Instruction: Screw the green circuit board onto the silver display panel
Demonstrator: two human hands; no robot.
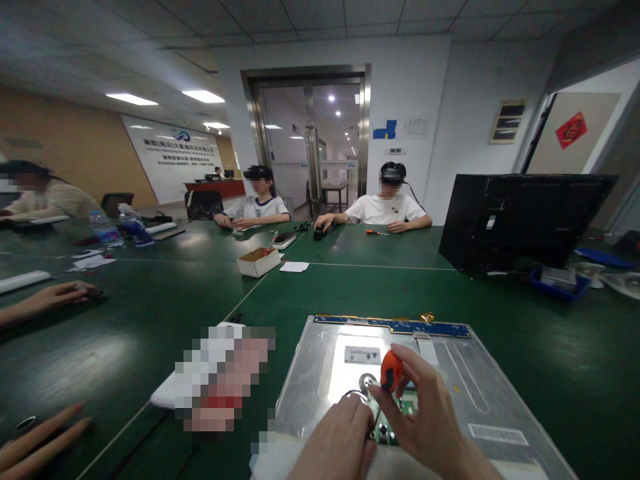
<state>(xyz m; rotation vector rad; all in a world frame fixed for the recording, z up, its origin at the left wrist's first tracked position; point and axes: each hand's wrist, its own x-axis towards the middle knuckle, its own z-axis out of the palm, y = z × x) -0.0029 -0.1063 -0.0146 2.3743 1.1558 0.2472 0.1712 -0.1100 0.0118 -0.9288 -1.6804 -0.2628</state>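
Note:
My right hand (425,407) grips the orange and black handle of a screwdriver (391,371), held upright with its shaft pointing down. The shaft reaches a green circuit board (409,402) on a flat silver metal panel (340,393). Beside the shaft, my left hand (335,437) is closed over the board's left part; what its fingers hold, if anything, is hidden. A blue strip board (390,325) runs along the panel's far edge, with a white label (362,355) below it.
At the left lie a white device (205,367) and another person's hands (50,300). Farther back are a small box (259,261), a paper (295,267) and seated people. A black monitor (520,220) and a blue tray (559,283) stand at the right.

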